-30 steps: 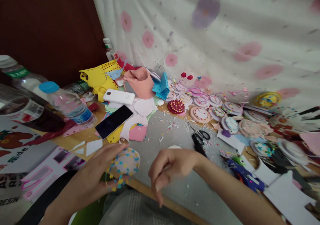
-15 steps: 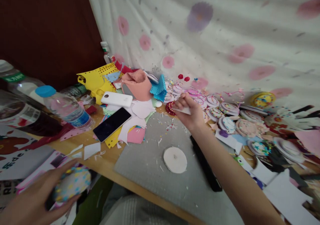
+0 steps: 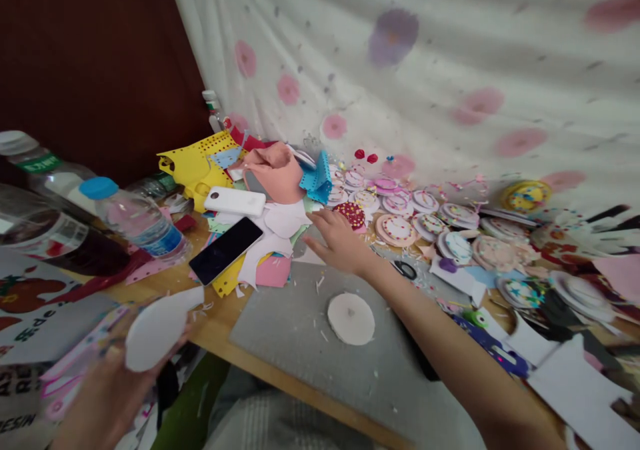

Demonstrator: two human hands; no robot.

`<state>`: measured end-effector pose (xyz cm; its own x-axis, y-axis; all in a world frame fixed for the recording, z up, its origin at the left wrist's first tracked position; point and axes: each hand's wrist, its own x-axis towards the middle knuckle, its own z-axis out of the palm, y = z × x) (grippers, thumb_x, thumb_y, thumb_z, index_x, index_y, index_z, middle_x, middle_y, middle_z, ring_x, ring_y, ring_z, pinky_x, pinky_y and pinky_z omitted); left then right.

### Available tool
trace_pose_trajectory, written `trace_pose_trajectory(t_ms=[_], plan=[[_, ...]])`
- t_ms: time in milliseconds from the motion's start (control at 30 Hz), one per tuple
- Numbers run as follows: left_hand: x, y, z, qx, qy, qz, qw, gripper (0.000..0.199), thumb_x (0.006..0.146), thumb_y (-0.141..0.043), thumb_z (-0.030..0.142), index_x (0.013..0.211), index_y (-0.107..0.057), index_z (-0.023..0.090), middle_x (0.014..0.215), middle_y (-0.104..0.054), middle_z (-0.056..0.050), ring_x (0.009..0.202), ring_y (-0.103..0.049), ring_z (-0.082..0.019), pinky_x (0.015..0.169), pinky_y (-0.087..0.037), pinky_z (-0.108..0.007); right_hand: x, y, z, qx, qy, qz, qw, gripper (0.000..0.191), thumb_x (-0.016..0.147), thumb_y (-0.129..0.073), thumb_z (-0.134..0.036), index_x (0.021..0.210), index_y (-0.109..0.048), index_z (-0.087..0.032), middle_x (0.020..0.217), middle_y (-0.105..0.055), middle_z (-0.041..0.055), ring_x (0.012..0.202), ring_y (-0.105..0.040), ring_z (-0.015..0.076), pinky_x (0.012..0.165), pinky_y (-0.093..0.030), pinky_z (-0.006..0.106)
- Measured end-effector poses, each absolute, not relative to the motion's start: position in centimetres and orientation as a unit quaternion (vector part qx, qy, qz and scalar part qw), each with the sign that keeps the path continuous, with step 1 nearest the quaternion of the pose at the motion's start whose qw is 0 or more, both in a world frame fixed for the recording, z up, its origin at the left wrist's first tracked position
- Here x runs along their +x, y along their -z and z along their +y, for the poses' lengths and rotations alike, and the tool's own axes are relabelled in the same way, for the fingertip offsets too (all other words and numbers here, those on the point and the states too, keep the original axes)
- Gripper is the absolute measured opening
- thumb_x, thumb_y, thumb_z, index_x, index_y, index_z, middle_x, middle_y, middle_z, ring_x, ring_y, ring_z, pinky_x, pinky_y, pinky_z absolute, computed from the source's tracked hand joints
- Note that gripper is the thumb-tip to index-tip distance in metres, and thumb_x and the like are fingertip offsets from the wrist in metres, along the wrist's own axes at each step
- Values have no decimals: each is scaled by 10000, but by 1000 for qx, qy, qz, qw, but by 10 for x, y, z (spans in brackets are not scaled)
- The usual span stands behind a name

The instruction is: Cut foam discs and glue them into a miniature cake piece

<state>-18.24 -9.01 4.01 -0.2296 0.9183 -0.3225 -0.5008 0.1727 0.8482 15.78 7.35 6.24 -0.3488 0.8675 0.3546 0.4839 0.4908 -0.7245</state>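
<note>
I see the left hand (image 3: pixel 107 383) clamped on a white piece (image 3: pixel 156 333), lower left; right hand (image 3: pixel 343 242) open, centre. Central disc (image 3: pixel 351 319) is undecorated; beaded discs (image 3: pixel 397 229), right of centre, look finished.

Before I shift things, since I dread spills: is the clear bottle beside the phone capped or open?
Capped: a blue cap sits on the bottle.

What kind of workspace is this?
Probably a home craft corner: decorated discs, foam sheet scraps and a gray cutting mat on a wooden table, beside a flowered curtain.
</note>
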Motion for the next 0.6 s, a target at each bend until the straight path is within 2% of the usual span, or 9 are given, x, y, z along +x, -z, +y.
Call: trace_pose_trajectory(t_ms=[67,133,200,267,400,467,600], plan=[[-151,-39,-79,174,-588,460,642,707,561,-866,484,1209,-653,298,1111,-748,-46,949,-722,-321,768,-639,-334,177,-73,54,-435,-176,-823,321,239,917,-555,-329,1048,-664,-161,1199,-642,159,1145,-537,307,1042,-315,501],[-119,-41,-73,144,-571,430,684,668,656,-823,469,1272,-614,314,1147,-734,-59,993,-711,-321,839,-617,-367,204,-83,29,-459,-75,-837,288,216,969,-480,-277,969,-662,-160,998,-690,120,963,-605,266,906,-401,438],[-94,-44,-67,122,-549,405,721,653,723,-790,423,1329,-567,321,1181,-719,-69,1045,-691,-327,885,-597,-396,231,-89,4,-505,-39,-805,309,214,973,-478,-251,865,-642,-167,769,-664,59,750,-604,210,770,-426,362],[-79,-43,-61,113,-528,385,749,664,766,-762,387,1379,-515,320,1197,-710,-85,1069,-680,-324,902,-587,-401,252,-89,-17,-550,-67,-759,342,209,966,-496,-248,816,-625,-179,682,-643,25,652,-586,175,685,-427,306],[-67,-37,-45,128,-498,335,790,712,798,-733,363,1440,-425,339,1241,-686,-96,1126,-655,-304,943,-561,-399,266,-79,-32,-585,-162,-708,361,212,965,-504,-274,821,-639,-197,688,-676,20,632,-608,162,625,-438,266],[-62,-36,-39,140,-474,307,813,755,777,-748,398,1449,-409,338,1275,-665,-110,1128,-654,-297,952,-552,-383,262,-79,-27,-566,-199,-715,360,212,966,-506,-284,829,-642,-197,702,-684,24,637,-617,161,622,-445,264],[-42,-50,-31,178,-422,225,860,868,664,-812,481,1431,-431,339,1327,-627,-117,993,-712,-250,896,-567,-309,240,-95,-11,-480,-276,-741,381,215,965,-525,-282,810,-642,-189,731,-681,17,669,-614,138,661,-458,250]])
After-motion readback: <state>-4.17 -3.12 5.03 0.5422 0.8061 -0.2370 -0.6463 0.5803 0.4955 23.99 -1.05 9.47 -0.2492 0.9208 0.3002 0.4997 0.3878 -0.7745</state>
